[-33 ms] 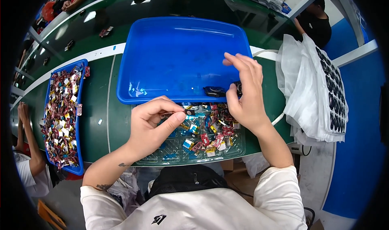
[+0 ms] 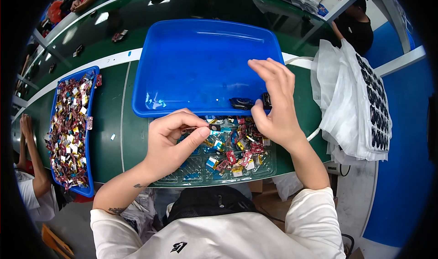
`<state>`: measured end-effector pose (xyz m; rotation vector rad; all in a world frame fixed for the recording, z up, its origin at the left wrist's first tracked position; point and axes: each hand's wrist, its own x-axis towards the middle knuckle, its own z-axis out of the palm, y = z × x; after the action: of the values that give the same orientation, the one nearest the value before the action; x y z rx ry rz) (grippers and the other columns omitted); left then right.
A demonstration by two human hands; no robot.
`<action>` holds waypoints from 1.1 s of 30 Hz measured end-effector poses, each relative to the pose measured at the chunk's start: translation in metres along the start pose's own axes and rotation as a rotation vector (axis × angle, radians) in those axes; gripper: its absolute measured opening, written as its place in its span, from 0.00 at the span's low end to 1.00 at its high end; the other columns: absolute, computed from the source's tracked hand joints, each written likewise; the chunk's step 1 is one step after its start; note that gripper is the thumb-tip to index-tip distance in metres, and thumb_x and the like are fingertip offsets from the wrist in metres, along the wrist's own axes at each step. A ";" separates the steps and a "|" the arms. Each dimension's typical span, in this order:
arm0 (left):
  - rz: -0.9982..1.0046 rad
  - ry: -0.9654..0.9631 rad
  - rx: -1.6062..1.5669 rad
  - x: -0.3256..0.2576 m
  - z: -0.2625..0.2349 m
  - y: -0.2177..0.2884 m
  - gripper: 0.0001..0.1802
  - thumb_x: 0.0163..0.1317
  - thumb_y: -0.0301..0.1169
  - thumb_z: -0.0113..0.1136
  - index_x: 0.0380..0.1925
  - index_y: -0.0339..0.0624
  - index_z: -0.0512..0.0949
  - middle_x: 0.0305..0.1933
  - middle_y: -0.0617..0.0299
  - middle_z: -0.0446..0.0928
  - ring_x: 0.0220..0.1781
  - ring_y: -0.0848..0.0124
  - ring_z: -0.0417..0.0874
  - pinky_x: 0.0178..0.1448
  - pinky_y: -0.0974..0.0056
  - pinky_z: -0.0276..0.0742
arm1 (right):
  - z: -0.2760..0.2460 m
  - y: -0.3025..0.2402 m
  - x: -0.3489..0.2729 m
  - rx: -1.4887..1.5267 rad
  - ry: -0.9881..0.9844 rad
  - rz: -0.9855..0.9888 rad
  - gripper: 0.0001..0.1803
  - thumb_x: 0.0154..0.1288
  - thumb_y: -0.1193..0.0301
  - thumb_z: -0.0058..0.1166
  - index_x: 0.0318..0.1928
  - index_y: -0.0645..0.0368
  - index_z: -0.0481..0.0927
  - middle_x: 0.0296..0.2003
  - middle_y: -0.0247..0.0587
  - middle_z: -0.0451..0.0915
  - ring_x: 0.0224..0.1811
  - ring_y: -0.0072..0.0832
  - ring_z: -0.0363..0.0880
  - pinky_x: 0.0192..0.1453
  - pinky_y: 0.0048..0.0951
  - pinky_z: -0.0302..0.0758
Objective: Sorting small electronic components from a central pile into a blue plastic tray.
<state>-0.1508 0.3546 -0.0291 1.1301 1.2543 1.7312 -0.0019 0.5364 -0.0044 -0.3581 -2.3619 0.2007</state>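
My left hand (image 2: 171,138) is closed, pinching a small circuit board with a black end piece (image 2: 214,127) between thumb and forefinger. It hovers over a clear plastic compartment tray (image 2: 196,179). Red circuit boards (image 2: 231,157) with silver-and-yellow battery cells lie loose in that tray. My right hand (image 2: 279,108) is over the near right corner of a blue tray (image 2: 155,72), thumb and fingers apart. Beside its thumb is a black plastic casing (image 2: 242,103) on the blue tray's floor. Another black piece (image 2: 266,100) shows partly behind the thumb; the hand hides the rest.
A narrow blue bin (image 2: 92,145) full of circuit boards stands at the left. White sheets (image 2: 337,99) and a stacked tray of black parts (image 2: 374,104) are at the right. Beyond the blue tray runs a green belt (image 2: 109,22) with scattered parts. Other people sit around.
My right hand has shifted very slightly left, its fingertips drifting the same way. The left hand keeps its pinch on the circuit board.
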 end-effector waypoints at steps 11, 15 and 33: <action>0.032 -0.007 0.085 -0.002 -0.002 0.001 0.03 0.58 0.20 0.60 0.33 0.31 0.79 0.33 0.58 0.78 0.34 0.75 0.79 0.40 0.72 0.75 | -0.007 -0.004 0.001 0.192 -0.392 -0.044 0.20 0.49 0.70 0.64 0.46 0.53 0.81 0.33 0.34 0.76 0.37 0.32 0.71 0.43 0.31 0.67; 0.013 -0.024 0.084 -0.002 -0.003 0.002 0.03 0.58 0.21 0.61 0.32 0.32 0.79 0.32 0.59 0.79 0.35 0.77 0.79 0.41 0.72 0.75 | -0.008 -0.002 0.002 0.311 -0.342 -0.069 0.19 0.48 0.75 0.64 0.45 0.57 0.80 0.34 0.36 0.76 0.36 0.34 0.72 0.40 0.31 0.71; -0.036 0.062 0.219 -0.002 0.006 0.001 0.03 0.55 0.22 0.63 0.25 0.33 0.81 0.20 0.63 0.80 0.21 0.82 0.78 0.26 0.76 0.71 | 0.011 -0.038 -0.026 1.283 -0.479 0.648 0.16 0.60 0.84 0.54 0.50 0.69 0.71 0.44 0.41 0.76 0.40 0.19 0.79 0.39 0.18 0.79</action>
<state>-0.1442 0.3543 -0.0278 1.1769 1.5233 1.6437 0.0008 0.4919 -0.0198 -0.4151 -1.9244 2.1226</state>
